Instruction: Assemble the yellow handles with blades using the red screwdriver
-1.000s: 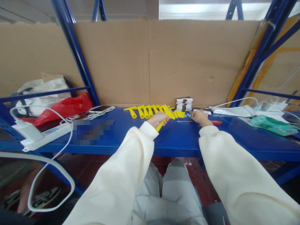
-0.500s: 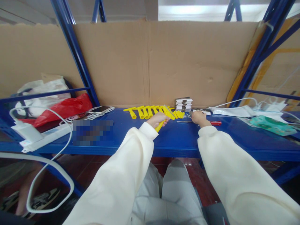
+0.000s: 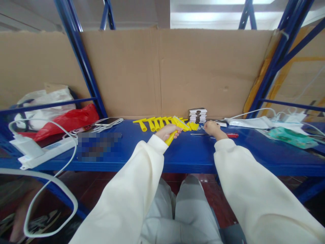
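Since the yellow tool looks light and stiff, I'd grab the handle, where left grip is wrapped; right grip, can't tell.

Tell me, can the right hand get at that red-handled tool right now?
Probably, yes. The right hand is close to the red-handled tool, whose handle shows on the blue table with nothing visible blocking it. Whether that hand holds something is unclear.

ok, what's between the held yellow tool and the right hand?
Head view: small yellow pieces, then silvery bits, too small to identify, near the right hand. A thin metal shaft lies nearer the camera.
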Demonstrator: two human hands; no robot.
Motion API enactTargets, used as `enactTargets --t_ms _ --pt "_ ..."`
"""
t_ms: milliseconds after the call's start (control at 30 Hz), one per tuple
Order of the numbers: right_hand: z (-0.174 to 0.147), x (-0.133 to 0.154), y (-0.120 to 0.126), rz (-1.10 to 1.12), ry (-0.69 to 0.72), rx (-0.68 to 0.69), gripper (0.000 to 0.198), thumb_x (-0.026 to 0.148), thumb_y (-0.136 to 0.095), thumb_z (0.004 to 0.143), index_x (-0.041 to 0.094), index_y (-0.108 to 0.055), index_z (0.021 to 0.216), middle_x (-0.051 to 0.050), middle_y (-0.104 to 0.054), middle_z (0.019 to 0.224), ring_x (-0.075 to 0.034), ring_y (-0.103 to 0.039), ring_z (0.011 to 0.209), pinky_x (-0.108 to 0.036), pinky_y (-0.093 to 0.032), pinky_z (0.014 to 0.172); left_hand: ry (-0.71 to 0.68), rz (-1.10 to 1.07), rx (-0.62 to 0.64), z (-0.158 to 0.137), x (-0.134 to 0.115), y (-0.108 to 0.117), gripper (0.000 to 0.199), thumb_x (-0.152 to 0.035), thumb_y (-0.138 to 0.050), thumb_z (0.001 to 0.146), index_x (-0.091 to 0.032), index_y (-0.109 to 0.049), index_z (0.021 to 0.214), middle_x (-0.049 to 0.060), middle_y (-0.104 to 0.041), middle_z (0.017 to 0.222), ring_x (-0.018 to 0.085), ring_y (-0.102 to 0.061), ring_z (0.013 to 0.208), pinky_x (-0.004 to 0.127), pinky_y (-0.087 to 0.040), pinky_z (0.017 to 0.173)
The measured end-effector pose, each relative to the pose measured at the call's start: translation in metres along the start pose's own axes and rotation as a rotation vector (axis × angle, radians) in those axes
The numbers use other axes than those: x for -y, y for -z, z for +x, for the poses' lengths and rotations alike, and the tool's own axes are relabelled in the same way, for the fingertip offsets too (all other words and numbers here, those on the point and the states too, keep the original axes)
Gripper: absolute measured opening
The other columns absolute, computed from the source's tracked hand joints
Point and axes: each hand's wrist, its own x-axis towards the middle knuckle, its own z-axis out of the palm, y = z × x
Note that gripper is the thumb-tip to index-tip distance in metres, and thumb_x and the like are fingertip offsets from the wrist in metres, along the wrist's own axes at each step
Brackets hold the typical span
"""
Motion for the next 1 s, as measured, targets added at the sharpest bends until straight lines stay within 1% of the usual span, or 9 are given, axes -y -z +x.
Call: enactTargets --t_ms 100,200,267,367,467,600,700,833,1000 --pt "0.003 0.008 -0.001 0.283 0.107 -0.045 0.016 0.013 -0.057 0.084 0.015 -0.073 0.083 -0.013 -0.075 0.101 -0.027 -0.068 0.1 -0.038 -0.052 0.09 0.013 -0.039 0.038 0.005 0.001 0.005 0.022 -0.001 -0.057 0.084 -0.017 -0.049 0.072 -0.006 -0.044 0.049 0.004 -0.035 0.038 0.013 -0.021 0.036" --pt "0.004 0.019 -0.002 0.625 0.284 -0.091 0.01 0.02 -0.06 0.084 0.018 -0.068 0.078 -0.006 -0.074 0.083 -0.021 -0.067 0.084 -0.033 -0.054 0.082 -0.011 -0.092 0.069 0.01 0.003 0.009 0.019 -0.004 -0.064 0.081 -0.017 -0.051 0.077 -0.007 -0.045 0.052 0.004 -0.035 0.04 0.014 -0.023 0.037" --pt "0.002 0.026 -0.002 0.803 0.353 -0.104 0.008 0.025 -0.063 0.083 0.02 -0.066 0.078 -0.004 -0.072 0.082 -0.019 -0.065 0.082 -0.033 -0.054 0.082 -0.032 -0.114 0.085 0.012 0.003 0.01 0.018 -0.005 -0.065 0.08 -0.017 -0.052 0.078 -0.007 -0.046 0.053 0.004 -0.036 0.04 0.014 -0.024 0.037" --pt "-0.002 0.033 0.0 0.958 0.44 -0.085 0.013 0.033 -0.068 0.082 0.022 -0.065 0.077 -0.004 -0.071 0.086 -0.019 -0.065 0.085 -0.034 -0.053 0.086 -0.046 -0.111 0.091 0.01 0.002 0.01 0.021 -0.002 -0.062 0.082 -0.017 -0.05 0.073 -0.007 -0.045 0.052 0.004 -0.035 0.039 0.013 -0.023 0.037" --pt "-0.005 0.038 0.001 0.994 0.55 -0.082 0.023 0.043 -0.072 0.08 0.022 -0.064 0.075 -0.004 -0.07 0.089 -0.021 -0.064 0.09 -0.036 -0.051 0.09 -0.066 -0.093 0.075 0.006 -0.001 0.007 0.026 -0.001 -0.059 0.083 -0.017 -0.047 0.068 -0.007 -0.043 0.05 0.003 -0.034 0.038 0.013 -0.021 0.036" --pt "-0.004 0.042 -0.001 0.948 0.696 -0.112 0.03 0.049 -0.07 0.081 0.022 -0.061 0.073 -0.005 -0.067 0.089 -0.022 -0.061 0.093 -0.038 -0.05 0.089 -0.128 -0.05 0.039 -0.001 -0.006 0.005 0.03 -0.002 -0.058 0.085 -0.017 -0.046 0.063 -0.006 -0.043 0.048 0.003 -0.034 0.037 0.014 -0.022 0.036" --pt "-0.003 0.043 -0.002 0.903 0.767 -0.17 0.026 0.046 -0.067 0.084 0.023 -0.06 0.073 -0.006 -0.066 0.092 -0.022 -0.06 0.095 -0.04 -0.049 0.09 -0.158 0.004 0.021 -0.006 -0.009 0.005 0.031 -0.002 -0.061 0.084 -0.017 -0.046 0.061 -0.006 -0.045 0.048 0.003 -0.035 0.036 0.014 -0.024 0.037" --pt "-0.002 0.044 -0.003 0.847 0.797 -0.267 0.018 0.036 -0.064 0.086 0.023 -0.06 0.075 -0.008 -0.067 0.098 -0.024 -0.06 0.1 -0.044 -0.047 0.095 -0.174 0.03 -0.009 -0.009 -0.012 0.006 0.035 -0.001 -0.056 0.087 -0.017 -0.046 0.058 -0.005 -0.045 0.047 0.003 -0.034 0.035 0.015 -0.024 0.036" --pt "-0.002 0.046 -0.004 0.807 0.819 -0.305 0.014 0.031 -0.063 0.087 0.024 -0.059 0.075 -0.008 -0.066 0.097 -0.024 -0.06 0.099 -0.046 -0.045 0.098 -0.166 0.039 -0.003 -0.007 -0.011 0.006 0.035 0.0 -0.058 0.085 -0.017 -0.045 0.057 -0.006 -0.044 0.045 0.003 -0.034 0.035 0.015 -0.023 0.036"
